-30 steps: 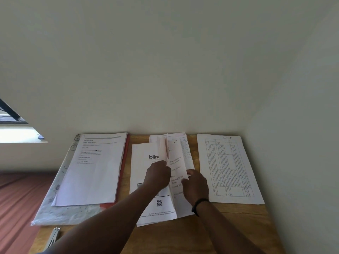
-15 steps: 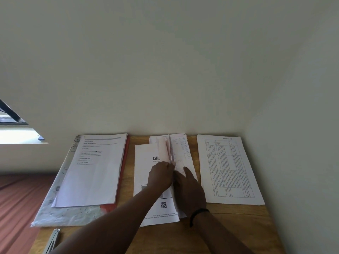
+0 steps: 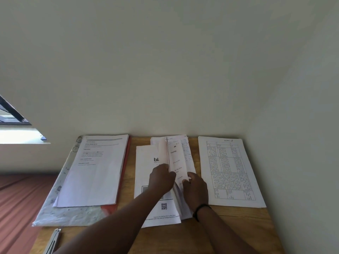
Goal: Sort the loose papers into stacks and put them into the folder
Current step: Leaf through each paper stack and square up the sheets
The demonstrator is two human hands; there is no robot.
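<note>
At the middle of the wooden desk (image 3: pixel 229 228), the left hand (image 3: pixel 161 177) pinched upright sheets of the centre pile (image 3: pixel 176 162) while the right hand (image 3: pixel 196 187) gripped its lower pages, apparently mid-sort, with one sheet next needing separation toward the red folder (image 3: pixel 110 208).

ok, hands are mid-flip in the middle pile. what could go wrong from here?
1. The left hand holds sheets upright in the middle pile; they could flop back and the place be lost.
2. The right hand pinches a page edge; a hard pull could crease it.
3. The middle pile sits skewed, near the table sheet; sliding pages may mix stacks.
</note>
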